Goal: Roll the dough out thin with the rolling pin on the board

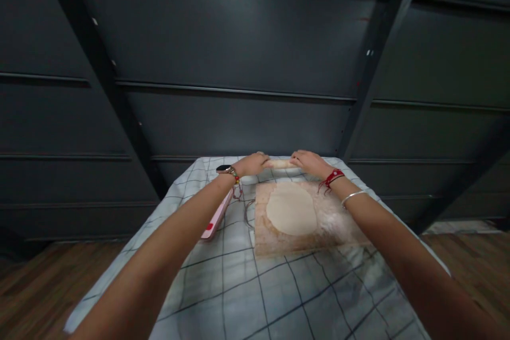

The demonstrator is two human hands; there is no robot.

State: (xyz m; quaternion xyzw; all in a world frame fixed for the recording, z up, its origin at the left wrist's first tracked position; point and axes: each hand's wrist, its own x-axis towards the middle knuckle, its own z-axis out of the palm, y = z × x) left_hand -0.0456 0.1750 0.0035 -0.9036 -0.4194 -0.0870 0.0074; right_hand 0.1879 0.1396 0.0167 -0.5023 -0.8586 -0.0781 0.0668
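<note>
My left hand [253, 163] and my right hand [311, 163] are closed around the two ends of a pale rolling pin [281, 163], which lies crosswise near the far edge of the table. Only the pin's middle shows between my fingers. Nearer to me, a flat, rounded sheet of dough [292, 210] is spread on a wooden board [265, 244]. White flour dusts the board to the right of the dough. My right forearm passes over the board's right side and hides part of it.
A white cloth with dark grid lines [239, 289] covers the table. Left of the board lies a pink, flat case-like object [217, 218], partly behind my left forearm. A thin ring-shaped thing [249, 215] rests by the board's left edge. Dark panels [247, 122] rise behind the table.
</note>
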